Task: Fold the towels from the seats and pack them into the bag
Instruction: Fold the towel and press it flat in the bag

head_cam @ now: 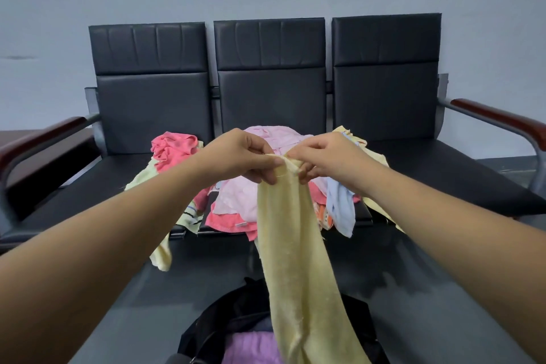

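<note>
I am pinching the yellow towel [298, 260] with both hands' fingers, left [243, 156] and right [320, 158], it hanging below them over the bag [236, 313].

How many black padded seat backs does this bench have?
3, side by side: the left black padded seat back, the middle black padded seat back and the right black padded seat back. None appears hidden.
</note>
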Available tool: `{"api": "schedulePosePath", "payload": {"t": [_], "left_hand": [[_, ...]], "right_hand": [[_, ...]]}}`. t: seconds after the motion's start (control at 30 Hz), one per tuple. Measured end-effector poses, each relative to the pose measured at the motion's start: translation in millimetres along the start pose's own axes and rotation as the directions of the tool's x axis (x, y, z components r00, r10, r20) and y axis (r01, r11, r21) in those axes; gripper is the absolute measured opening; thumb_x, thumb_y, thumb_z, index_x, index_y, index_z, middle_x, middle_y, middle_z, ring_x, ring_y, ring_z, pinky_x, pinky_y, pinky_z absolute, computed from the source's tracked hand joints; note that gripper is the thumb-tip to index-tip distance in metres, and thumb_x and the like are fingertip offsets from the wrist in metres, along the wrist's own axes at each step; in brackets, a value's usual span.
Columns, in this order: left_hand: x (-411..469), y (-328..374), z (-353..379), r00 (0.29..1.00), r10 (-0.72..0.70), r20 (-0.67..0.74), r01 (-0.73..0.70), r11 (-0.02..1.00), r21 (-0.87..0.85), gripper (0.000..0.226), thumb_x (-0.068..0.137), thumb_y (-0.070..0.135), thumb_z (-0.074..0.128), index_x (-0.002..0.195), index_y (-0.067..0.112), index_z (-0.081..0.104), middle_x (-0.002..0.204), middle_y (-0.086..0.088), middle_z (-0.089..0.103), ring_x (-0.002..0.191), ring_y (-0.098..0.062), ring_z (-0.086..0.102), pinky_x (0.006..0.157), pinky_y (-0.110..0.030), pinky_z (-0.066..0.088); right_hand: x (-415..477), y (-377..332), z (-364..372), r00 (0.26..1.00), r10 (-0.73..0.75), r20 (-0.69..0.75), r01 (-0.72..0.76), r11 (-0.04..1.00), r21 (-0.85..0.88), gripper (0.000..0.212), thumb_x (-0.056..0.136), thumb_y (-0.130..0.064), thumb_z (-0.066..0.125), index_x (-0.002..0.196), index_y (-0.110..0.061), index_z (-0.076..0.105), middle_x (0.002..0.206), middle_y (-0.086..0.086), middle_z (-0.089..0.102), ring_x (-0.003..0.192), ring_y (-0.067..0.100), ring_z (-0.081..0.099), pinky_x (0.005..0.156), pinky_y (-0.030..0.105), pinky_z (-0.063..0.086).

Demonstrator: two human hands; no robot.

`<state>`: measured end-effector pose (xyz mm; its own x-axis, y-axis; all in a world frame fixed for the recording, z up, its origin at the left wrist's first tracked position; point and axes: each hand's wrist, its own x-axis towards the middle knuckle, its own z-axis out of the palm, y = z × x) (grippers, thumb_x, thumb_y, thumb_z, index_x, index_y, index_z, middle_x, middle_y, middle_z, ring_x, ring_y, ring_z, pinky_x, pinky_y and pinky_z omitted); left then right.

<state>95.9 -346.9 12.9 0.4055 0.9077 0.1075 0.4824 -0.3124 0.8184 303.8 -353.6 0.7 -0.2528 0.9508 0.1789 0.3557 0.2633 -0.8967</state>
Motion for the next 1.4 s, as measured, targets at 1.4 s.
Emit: {"api": "schedulePosePath", "payload": {"t": [1.4], "left_hand": [[16, 63, -75, 0.904, 0.187, -0.385, -0.149, 0.981, 0.126, 0.017, 0.087, 0.024, 0.076, 0.097, 0.010, 0.075, 0.085, -0.012, 0.073, 0.076, -0.015, 0.067, 0.087, -0.037, 0.061]], "right_hand": [[28, -58, -82, 0.896, -0.106, -0.430, 0.195, 0.966, 0.168, 0.019, 0.098, -0.018, 0.067, 0.102, -0.001, 0.074, 0.099, 0.012, 0.077, 0.097, 0.027, 0.074, 0.092, 0.043, 0.060]]}}
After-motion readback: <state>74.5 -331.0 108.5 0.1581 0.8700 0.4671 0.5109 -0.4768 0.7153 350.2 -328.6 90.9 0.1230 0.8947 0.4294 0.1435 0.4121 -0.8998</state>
